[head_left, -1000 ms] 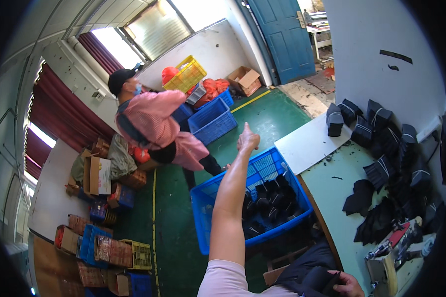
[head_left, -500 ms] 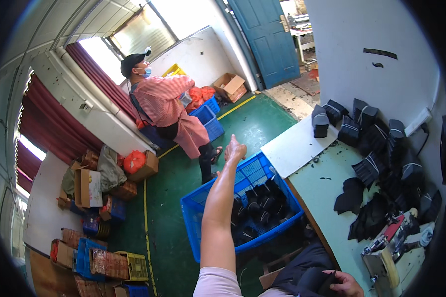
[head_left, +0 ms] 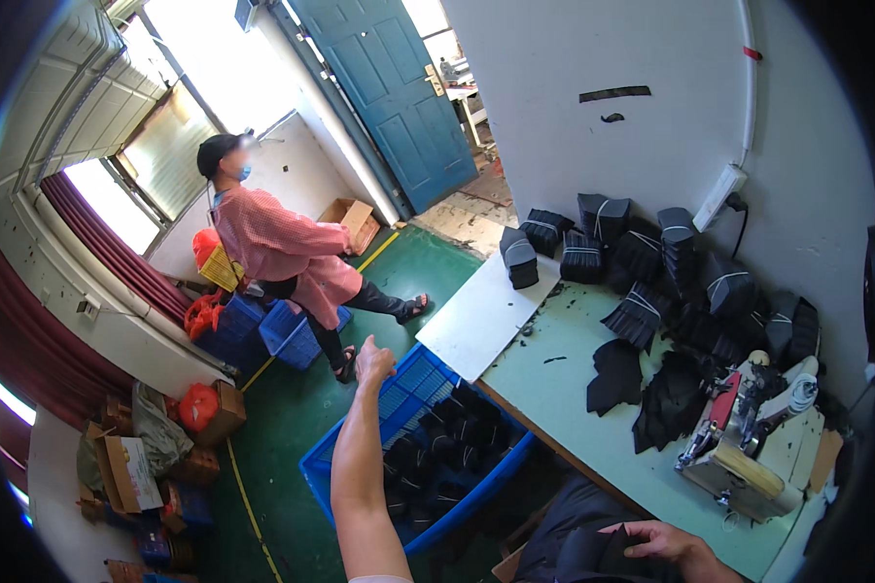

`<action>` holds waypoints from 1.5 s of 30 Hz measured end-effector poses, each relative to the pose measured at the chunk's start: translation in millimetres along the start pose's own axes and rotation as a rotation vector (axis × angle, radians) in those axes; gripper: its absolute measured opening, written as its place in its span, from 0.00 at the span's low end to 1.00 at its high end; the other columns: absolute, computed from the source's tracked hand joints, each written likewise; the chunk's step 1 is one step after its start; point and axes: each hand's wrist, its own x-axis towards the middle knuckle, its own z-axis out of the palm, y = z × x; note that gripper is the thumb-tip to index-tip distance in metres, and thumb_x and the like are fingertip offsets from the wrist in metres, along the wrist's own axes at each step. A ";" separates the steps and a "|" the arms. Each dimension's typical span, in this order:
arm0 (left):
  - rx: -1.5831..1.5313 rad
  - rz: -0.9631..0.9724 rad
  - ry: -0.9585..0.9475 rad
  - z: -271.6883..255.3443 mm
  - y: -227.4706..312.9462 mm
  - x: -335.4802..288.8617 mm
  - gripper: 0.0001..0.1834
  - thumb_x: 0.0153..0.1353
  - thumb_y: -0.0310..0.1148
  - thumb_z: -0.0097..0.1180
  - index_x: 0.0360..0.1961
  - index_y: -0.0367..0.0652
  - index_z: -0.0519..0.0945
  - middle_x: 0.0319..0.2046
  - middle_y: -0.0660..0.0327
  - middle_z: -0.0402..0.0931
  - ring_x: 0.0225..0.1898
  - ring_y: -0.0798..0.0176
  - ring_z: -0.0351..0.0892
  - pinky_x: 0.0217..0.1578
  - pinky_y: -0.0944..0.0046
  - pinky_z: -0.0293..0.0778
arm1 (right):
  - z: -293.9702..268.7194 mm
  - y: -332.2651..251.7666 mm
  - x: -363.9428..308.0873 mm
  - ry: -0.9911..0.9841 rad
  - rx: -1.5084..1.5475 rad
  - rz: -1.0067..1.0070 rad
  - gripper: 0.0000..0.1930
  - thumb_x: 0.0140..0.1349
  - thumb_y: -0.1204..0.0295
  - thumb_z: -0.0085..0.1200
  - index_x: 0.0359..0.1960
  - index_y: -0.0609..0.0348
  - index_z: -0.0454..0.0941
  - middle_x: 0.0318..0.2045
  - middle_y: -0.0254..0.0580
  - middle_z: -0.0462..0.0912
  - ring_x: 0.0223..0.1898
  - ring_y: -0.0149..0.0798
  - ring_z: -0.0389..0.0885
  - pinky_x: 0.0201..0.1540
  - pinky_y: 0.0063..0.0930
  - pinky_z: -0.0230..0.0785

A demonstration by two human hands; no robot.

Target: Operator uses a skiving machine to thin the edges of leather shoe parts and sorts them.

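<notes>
My left arm stretches forward over a blue plastic crate point(head_left: 318, 466). At its end my left hand point(head_left: 375, 363) holds nothing; its index finger points out, the other fingers are partly curled. Inside the crate lie several tied bundles of black pieces point(head_left: 447, 437). My right hand point(head_left: 656, 544) is low over my lap, its fingers closed on a flat black fabric-like piece point(head_left: 593, 554). Nearby on the pale green table point(head_left: 544, 374) lie loose black pieces point(head_left: 669, 400), beside a machine point(head_left: 749, 457) with a cream base and a red part.
Banded black bundles point(head_left: 642, 248) crowd the table's back, near a white board point(head_left: 476, 321) and a power strip point(head_left: 719, 196). A person in a pink checked smock point(head_left: 272, 238) is beyond the crate, near blue crates point(head_left: 297, 335). Boxes point(head_left: 126, 471) line the left; a blue door point(head_left: 384, 97) stands open.
My view has turned to the right. The person in the smock has stepped away from the blue crates toward the door. My left arm stays stretched out; my right hand still grips the black piece.
</notes>
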 end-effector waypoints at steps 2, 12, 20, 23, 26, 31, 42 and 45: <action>-0.002 0.018 -0.010 3.9 -2.0 0.6 0.40 0.54 0.28 0.50 0.72 0.45 0.58 0.25 0.58 0.84 0.20 0.65 0.82 0.23 0.65 0.74 | 1.6 -2.8 -1.2 0.008 -0.048 0.012 0.29 0.63 0.81 0.54 0.67 0.62 0.65 0.62 0.36 0.71 0.63 0.31 0.66 0.67 0.29 0.54; 0.012 0.067 -0.050 38.8 -27.2 2.8 0.32 0.52 0.29 0.53 0.63 0.45 0.73 0.26 0.55 0.84 0.22 0.61 0.84 0.30 0.61 0.78 | -0.4 5.8 -3.2 0.035 -0.045 -0.002 0.29 0.64 0.78 0.55 0.68 0.59 0.65 0.63 0.36 0.70 0.64 0.30 0.63 0.68 0.30 0.50; -0.005 0.087 -0.331 85.3 -53.5 -46.7 0.21 0.53 0.31 0.53 0.50 0.42 0.83 0.27 0.59 0.85 0.24 0.64 0.85 0.29 0.66 0.79 | -2.1 7.2 -6.6 0.029 -0.074 -0.002 0.29 0.64 0.78 0.56 0.68 0.59 0.65 0.64 0.37 0.69 0.65 0.31 0.62 0.69 0.30 0.50; -0.009 0.093 -0.349 82.2 -49.2 -53.9 0.21 0.54 0.30 0.53 0.51 0.43 0.83 0.28 0.60 0.85 0.25 0.65 0.85 0.29 0.66 0.79 | 0.7 5.6 -5.1 0.025 -0.052 -0.024 0.29 0.64 0.78 0.55 0.68 0.59 0.65 0.63 0.37 0.70 0.65 0.31 0.62 0.69 0.30 0.50; -0.005 0.102 -0.343 77.2 -49.7 -53.9 0.22 0.54 0.30 0.53 0.51 0.44 0.83 0.28 0.60 0.85 0.25 0.65 0.85 0.28 0.66 0.79 | 7.0 -3.8 -4.3 0.040 -0.078 -0.006 0.28 0.64 0.78 0.55 0.67 0.60 0.65 0.63 0.36 0.70 0.65 0.31 0.63 0.68 0.30 0.51; -0.003 0.110 -0.357 80.2 -50.6 -55.7 0.22 0.54 0.30 0.52 0.51 0.45 0.83 0.28 0.60 0.85 0.25 0.65 0.85 0.27 0.66 0.78 | 5.7 3.8 -3.6 0.040 -0.035 -0.030 0.28 0.64 0.79 0.55 0.67 0.61 0.66 0.63 0.36 0.70 0.64 0.31 0.64 0.67 0.30 0.53; -0.020 0.089 -0.439 91.2 -68.8 -66.5 0.20 0.58 0.33 0.51 0.51 0.44 0.82 0.30 0.61 0.85 0.26 0.66 0.84 0.26 0.67 0.78 | 8.9 -2.8 -2.9 0.062 -0.114 -0.025 0.29 0.63 0.80 0.54 0.67 0.61 0.65 0.59 0.34 0.73 0.60 0.28 0.67 0.65 0.28 0.56; -0.045 0.083 -0.452 91.9 -65.2 -72.8 0.20 0.59 0.33 0.52 0.52 0.43 0.82 0.31 0.60 0.84 0.26 0.66 0.84 0.26 0.67 0.78 | 7.1 1.7 -3.8 0.055 -0.002 0.025 0.29 0.63 0.80 0.55 0.67 0.60 0.65 0.58 0.32 0.73 0.59 0.27 0.67 0.64 0.26 0.56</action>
